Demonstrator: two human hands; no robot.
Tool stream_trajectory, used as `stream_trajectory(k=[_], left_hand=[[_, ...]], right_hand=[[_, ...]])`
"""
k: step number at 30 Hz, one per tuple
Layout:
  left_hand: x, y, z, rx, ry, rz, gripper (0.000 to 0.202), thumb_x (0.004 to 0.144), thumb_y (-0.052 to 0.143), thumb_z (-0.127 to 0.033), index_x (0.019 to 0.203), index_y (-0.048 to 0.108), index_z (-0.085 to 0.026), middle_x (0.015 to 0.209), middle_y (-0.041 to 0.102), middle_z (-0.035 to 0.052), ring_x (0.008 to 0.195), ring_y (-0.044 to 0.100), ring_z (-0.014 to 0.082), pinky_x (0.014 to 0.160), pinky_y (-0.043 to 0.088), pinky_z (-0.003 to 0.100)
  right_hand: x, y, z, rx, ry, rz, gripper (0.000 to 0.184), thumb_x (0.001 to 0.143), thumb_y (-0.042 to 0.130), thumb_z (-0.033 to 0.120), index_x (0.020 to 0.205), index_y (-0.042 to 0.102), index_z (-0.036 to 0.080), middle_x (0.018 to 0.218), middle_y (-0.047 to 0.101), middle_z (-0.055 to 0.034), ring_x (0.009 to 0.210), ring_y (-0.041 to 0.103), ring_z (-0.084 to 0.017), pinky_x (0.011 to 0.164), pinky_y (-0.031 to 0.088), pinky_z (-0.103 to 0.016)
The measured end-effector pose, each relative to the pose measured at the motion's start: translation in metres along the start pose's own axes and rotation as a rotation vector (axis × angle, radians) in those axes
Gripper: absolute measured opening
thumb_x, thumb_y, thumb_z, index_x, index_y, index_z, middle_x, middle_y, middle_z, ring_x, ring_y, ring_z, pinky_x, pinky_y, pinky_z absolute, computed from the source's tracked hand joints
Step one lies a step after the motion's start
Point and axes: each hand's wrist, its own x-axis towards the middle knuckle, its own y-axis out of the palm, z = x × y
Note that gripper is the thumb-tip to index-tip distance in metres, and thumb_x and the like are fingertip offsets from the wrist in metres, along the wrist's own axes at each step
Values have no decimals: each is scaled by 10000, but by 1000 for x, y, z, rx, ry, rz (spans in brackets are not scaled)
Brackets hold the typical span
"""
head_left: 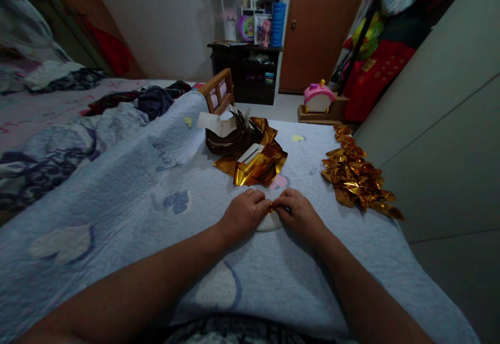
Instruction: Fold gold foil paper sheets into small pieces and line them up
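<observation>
My left hand (242, 210) and my right hand (300, 212) meet low over the bed, with thumbs and fingers pinched together. Between their fingertips shows a small bit of gold foil paper (271, 209), mostly hidden by the fingers. Under it lies a pale, rounded patch (269, 223); whether it is paper or something else I cannot tell. Just beyond my hands, loose gold foil sheets (261, 167) with white backs lie partly creased. Behind them sits a curled stack of foil paper (228, 138). Folded gold foil pieces (353, 177) are heaped in a row to the right.
A pale blue quilt (148, 219) covers the bed and rises in folds at left. Crumpled clothes (156, 101) lie farther left. Beyond the bed's far edge stand a pink toy (318, 97), a dark cabinet (248, 73) and a wooden door (318, 26). A pale wardrobe (441, 140) borders the right.
</observation>
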Motion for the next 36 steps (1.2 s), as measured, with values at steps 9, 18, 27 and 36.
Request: stream_trajectory(k=[9,18,27,36], left_hand=[[-1,0,1,-11,-3,9,186,1011,543,-290,1065,695,-197,925,645,53,858,552,208,754,460,324],[-2,4,3,19,1,22,171,1007,542,-277,1097,663,-196,955,632,63,875,543,215,768,467,332],[0,2,2,53,12,43,147,999,558,-271,1051,673,-196,936,629,58,853,538,211,749,466,329],[-1,2,2,59,15,49,165,1002,553,-279,1106,660,-208,949,621,59,856,532,209,764,464,332]], right_hand=[[-1,1,-1,-33,-27,-4,220,869,622,56,930,774,203,880,640,-49,862,580,-188,803,459,-329],[0,-1,-1,-51,-26,20,234,871,615,56,902,785,213,877,643,-47,862,575,-186,792,453,-322],[0,-1,-4,-51,-29,15,232,877,629,70,922,798,224,891,665,-51,875,594,-188,803,464,-327],[1,-2,-5,-26,-28,7,234,869,635,61,907,794,228,882,674,-40,866,606,-181,802,468,-320]])
